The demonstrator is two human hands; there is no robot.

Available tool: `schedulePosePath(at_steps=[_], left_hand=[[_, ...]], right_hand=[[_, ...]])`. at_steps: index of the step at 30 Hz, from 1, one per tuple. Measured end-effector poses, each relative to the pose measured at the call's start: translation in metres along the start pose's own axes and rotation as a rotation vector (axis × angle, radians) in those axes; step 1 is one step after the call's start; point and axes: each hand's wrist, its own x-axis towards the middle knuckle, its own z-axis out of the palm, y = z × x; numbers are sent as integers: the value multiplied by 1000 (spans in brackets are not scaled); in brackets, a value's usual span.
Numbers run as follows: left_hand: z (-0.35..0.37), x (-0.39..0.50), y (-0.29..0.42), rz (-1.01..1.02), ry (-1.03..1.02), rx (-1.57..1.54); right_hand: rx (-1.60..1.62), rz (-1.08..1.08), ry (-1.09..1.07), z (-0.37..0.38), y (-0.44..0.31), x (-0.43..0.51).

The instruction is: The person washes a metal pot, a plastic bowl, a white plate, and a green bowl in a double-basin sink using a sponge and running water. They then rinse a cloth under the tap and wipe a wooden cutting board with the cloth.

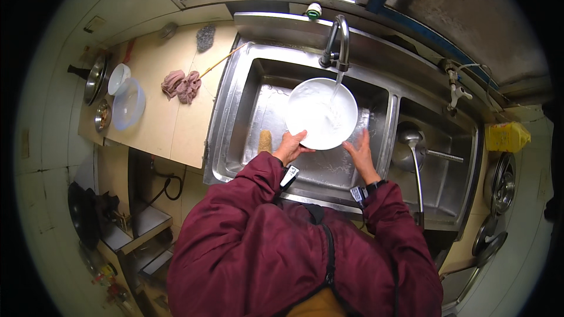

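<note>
A round white bowl (310, 116) is over the larger basin of a stainless steel sink (264, 176). Water runs into it from the curved metal faucet (343, 39). My left hand (291, 146) grips the bowl's near left rim, thumb on top and fingers beneath. At the near right of the bowl, my right hand (362, 155) has its thumb and fingers spread; its thumb tip is at the rim, and I cannot tell whether it bears any weight. Beside my left wrist, a tan cylindrical scrubber (265, 141) lies in the basin.
A metal ladle (413, 138) rests in the smaller right basin. On the left counter (185, 132) are a mauve cloth (181, 86), a steel wool pad (205, 38), a translucent plastic bowl (129, 104) and a small white bowl (119, 79). A yellow container (506, 137) stands at the right.
</note>
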Motion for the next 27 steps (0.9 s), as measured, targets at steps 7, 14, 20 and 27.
schedulePosePath(at_steps=[7,14,20,27], left_hand=[[5,25,-24,-112,81,339],[16,76,76,546,17,1557],[27,28,89,1043,-97,2225],[23,11,36,789,-63,2146]], right_hand=[[629,359,-51,36,1,-13],[696,459,-287,-3,15,-4],[957,486,-323,41,28,7],[1013,537,-376,57,5,9]])
